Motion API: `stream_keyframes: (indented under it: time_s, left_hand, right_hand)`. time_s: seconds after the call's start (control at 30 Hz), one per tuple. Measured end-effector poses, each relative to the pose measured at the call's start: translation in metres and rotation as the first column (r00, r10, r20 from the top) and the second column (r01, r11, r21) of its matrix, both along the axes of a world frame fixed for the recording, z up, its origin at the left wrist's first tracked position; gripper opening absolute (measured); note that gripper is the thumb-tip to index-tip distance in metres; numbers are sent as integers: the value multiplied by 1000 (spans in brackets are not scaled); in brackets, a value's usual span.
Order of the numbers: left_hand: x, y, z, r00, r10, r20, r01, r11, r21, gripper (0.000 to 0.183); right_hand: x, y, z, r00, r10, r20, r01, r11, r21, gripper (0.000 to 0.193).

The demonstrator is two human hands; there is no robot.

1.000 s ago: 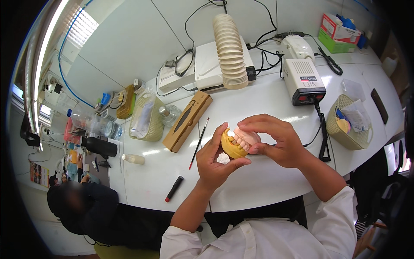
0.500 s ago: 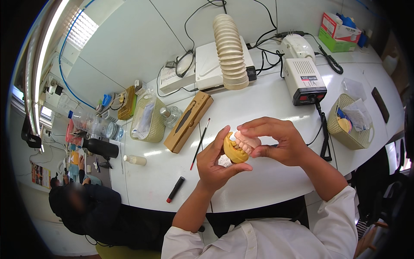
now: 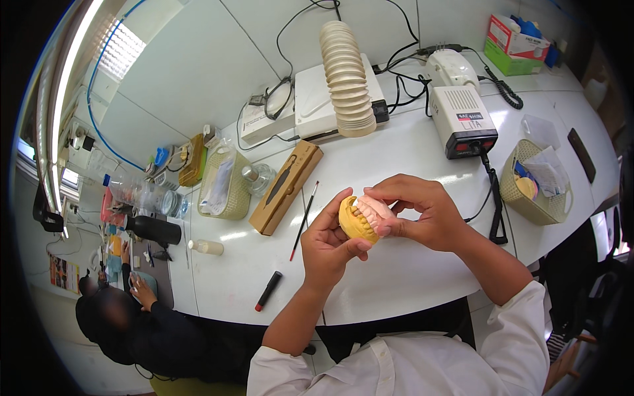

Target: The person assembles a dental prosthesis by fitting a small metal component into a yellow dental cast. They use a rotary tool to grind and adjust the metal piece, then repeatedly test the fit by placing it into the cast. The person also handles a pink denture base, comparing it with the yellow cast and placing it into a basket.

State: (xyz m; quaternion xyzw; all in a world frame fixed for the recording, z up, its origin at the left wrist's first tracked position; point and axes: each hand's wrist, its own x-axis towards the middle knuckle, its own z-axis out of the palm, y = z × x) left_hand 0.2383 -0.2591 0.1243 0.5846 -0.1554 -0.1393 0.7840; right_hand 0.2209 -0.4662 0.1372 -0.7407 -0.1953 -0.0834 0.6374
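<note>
My left hand (image 3: pixel 325 254) is closed round a yellow dental cast (image 3: pixel 356 226), thumb at its lower edge and fingers behind it. A pink dental cast (image 3: pixel 373 210) with a row of teeth is gripped in my right hand (image 3: pixel 430 212), between thumb and fingers. Above the table the two casts meet, teeth against teeth, tilted toward each other. My fingers hide parts of both. Nearest to my left hand on the table lie a thin brush (image 3: pixel 304 221) with a dark handle and a black marker (image 3: pixel 268 291) with a red end.
A long cardboard box (image 3: pixel 287 188), a glass jar (image 3: pixel 259 178) and a small bottle (image 3: pixel 207 247) stand left. Behind are a ribbed hose (image 3: pixel 347 79) and a control box (image 3: pixel 462 122) with a cord. A basket (image 3: pixel 533 195) stands right. A co-worker (image 3: pixel 142 323) sits left.
The pink cast has turned and come closer against the yellow one, and my left fingers have shifted round it. The co-worker's hand has moved forward. The view has shifted slightly.
</note>
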Motion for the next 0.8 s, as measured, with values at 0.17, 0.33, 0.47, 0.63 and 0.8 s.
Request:
stream_keyframes:
  time_s: [0.17,0.33,0.47,0.63,0.8]
  left_hand:
    - [1,-2,0,998,-13,-54,11,1000,-27,89]
    - [1,-3,1,997,-21,-76,20,1000,-7,88]
    - [1,-3,1,997,-8,-80,8,1000,5,86]
    - [2,0,-2,999,0,33,-2,999,46,85]
    - [6,2,-10,929,36,369,-110,977,183,87]
  right_hand:
    - [0,-1,0,1000,-18,-18,18,1000,8,45]
    - [2,-3,-2,999,-27,44,28,1000,-4,44]
    - [1,-3,0,1000,-18,-16,17,1000,-8,48]
    - [1,-4,-2,999,-5,-46,5,1000,11,49]
    - [1,-2,-2,999,15,-37,-14,999,45,40]
